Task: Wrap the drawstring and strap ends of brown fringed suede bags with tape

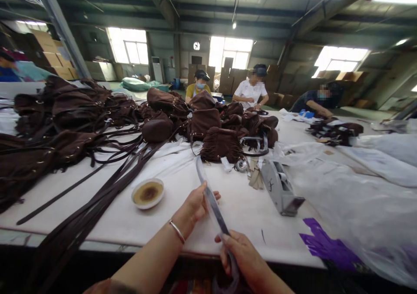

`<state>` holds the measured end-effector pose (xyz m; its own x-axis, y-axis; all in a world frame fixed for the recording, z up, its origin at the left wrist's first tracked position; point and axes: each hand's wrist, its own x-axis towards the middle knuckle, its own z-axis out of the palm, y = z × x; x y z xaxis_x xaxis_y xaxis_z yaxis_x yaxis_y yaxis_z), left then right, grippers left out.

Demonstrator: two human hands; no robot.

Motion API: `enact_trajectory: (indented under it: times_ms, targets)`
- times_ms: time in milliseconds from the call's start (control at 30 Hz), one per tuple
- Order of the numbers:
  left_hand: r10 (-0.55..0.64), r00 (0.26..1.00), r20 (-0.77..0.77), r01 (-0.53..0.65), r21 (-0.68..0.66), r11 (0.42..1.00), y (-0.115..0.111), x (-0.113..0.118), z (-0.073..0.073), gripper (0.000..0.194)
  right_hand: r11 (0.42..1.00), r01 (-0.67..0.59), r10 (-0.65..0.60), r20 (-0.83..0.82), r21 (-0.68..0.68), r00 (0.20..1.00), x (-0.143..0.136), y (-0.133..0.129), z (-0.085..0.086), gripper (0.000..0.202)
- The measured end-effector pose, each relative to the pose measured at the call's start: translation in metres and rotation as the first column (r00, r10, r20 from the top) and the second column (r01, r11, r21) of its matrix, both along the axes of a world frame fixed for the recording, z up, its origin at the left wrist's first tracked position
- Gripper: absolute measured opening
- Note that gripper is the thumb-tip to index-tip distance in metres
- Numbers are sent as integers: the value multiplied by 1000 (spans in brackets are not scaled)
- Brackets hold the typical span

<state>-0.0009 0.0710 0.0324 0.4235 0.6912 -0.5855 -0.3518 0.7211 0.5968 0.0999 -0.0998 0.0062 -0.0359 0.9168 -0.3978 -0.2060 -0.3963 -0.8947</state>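
A long strap with a greyish, film-like surface runs from the white table towards my body. My left hand, with a silver bangle at the wrist, supports its middle, thumb on top and fingers partly spread beneath. Closer to me, my right hand pinches the strap between thumb and fingers. Its near end hangs below the table edge, and its far end reaches towards a fringed brown bag. Left of my hands stands a white bowl with yellowish-brown contents.
Brown bags are piled across the table's far side. Dark straps trail over the front edge at left. A grey tape dispenser, clear plastic sheeting and purple tape lie at right. Three co-workers sit or stand beyond.
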Motion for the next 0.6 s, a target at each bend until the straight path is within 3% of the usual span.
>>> enact_trajectory:
  times_ms: [100, 167, 233, 400, 600]
  targets:
    - [-116, 989, 97, 119, -33, 992, -53, -4, 5, 31, 999, 34, -34, -53, 11, 998, -2, 1, 11, 46]
    - [-94, 993, 72, 93, 16, 996, -67, -1, 11, 27, 999, 42, -41, -64, 18, 997, -3, 3, 18, 41]
    - [-24, 998, 59, 20, 63, 998, -63, 3, 17, 26, 1000, 6, -6, -28, 2, 1000, -5, 3, 24, 36]
    - [86, 990, 114, -97, 93, 991, -12, 8, 37, 29, 991, -121, 129, 220, -51, 967, 6, -10, 37, 17]
    - [250, 963, 105, -263, 135, 955, 72, -13, 49, 22, 977, -195, 215, 485, -92, 848, 65, -60, 48, 14]
